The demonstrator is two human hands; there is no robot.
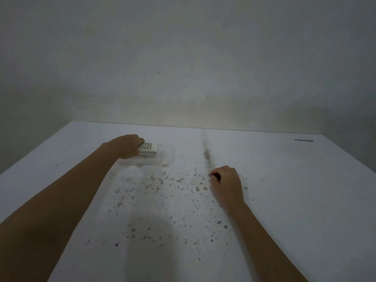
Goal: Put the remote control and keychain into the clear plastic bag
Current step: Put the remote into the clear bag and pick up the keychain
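My left hand point(127, 146) grips one end of a white remote control point(149, 148) with dark buttons, held just over the clear plastic bag point(162, 159) that lies flat on the white table point(295, 190). Whether the remote touches the bag I cannot tell. My right hand point(226, 181) is closed in a fist to the right, resting on the table, with a small dark object, likely the keychain point(212, 175), peeking out between thumb and fingers. Most of that object is hidden inside the fist.
The table top is speckled with brown stains and has a dark streak point(207, 153) running toward the back wall. A short dark strip point(303, 140) lies near the far right corner. A plain wall stands behind the table.
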